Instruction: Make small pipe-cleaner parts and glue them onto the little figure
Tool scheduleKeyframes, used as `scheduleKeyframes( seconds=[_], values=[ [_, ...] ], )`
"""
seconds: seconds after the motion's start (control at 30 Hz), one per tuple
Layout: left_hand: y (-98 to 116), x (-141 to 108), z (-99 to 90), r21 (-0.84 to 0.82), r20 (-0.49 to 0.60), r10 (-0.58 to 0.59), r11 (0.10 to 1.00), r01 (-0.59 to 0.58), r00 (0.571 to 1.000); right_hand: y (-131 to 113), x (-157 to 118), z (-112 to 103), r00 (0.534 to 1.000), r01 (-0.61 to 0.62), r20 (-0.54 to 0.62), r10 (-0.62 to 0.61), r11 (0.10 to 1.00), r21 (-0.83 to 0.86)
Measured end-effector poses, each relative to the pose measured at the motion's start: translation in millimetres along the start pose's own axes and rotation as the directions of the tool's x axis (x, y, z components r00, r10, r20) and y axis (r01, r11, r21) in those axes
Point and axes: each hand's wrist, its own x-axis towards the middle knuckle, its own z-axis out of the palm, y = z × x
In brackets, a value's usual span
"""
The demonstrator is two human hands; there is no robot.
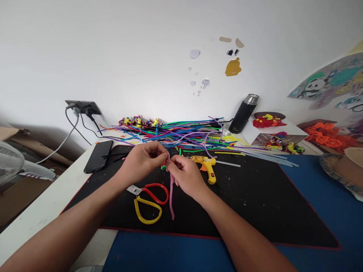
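A pink pipe cleaner (171, 200) hangs down from between my two hands over the black mat (249, 211). My left hand (147, 158) pinches it near its upper end. Close beside, my right hand (184, 172) is closed on it with thumb and fingers. A small green and red bit (163, 166) shows by the fingertips; most of it is hidden, so I cannot tell what it is. Scissors (151, 202) with one red and one yellow handle lie below my hands. To the right of my right hand rests a yellow glue gun (208, 168) with a glue stick in its back.
Many coloured pipe cleaners (184, 134) are heaped along the wall. A phone (98, 156) lies at the left. A black flask (244, 113) stands beside a white box (272, 132). Small colourful figures (138, 121) sit at the back; a fan (11, 162) is at far left.
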Motion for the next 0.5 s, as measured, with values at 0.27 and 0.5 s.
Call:
scheduleKeyframes(
  seconds=[0.27,0.5],
  values=[
    [-21,15,-8.8,-0.403,0.234,-0.15,0.884,0.236,0.961,-6,2,-5,0.998,-0.063,-0.021,0.067,0.982,0.177],
    [-16,13,-36.1,-0.266,0.371,-0.125,0.935,0.235,0.92,-7,0,-7,0.997,-0.054,0.067,0.048,0.995,0.085]
  ],
)
